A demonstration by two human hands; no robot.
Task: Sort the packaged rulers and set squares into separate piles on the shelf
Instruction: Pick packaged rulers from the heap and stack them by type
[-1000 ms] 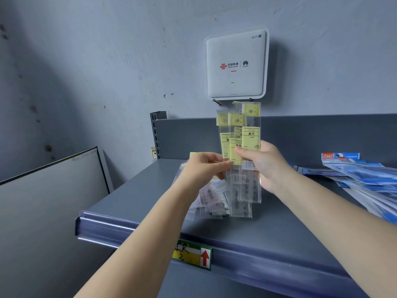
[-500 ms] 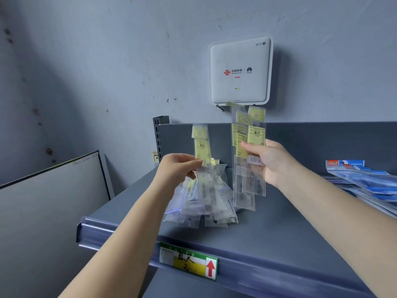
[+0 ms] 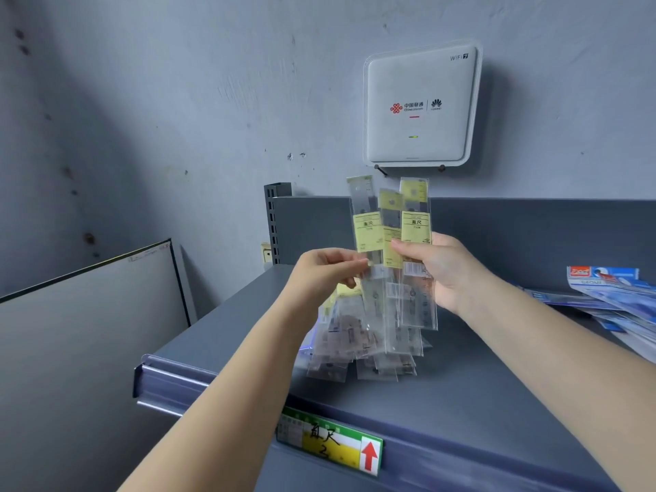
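Brought by left hand, pinched ruler pack now against right hand's gripped bundle; gathering rulers, next merge and regrip.

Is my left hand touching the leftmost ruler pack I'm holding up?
Touching. The head view shows the left hand pinching the leftmost ruler pack at its left edge, fingertips on the plastic.
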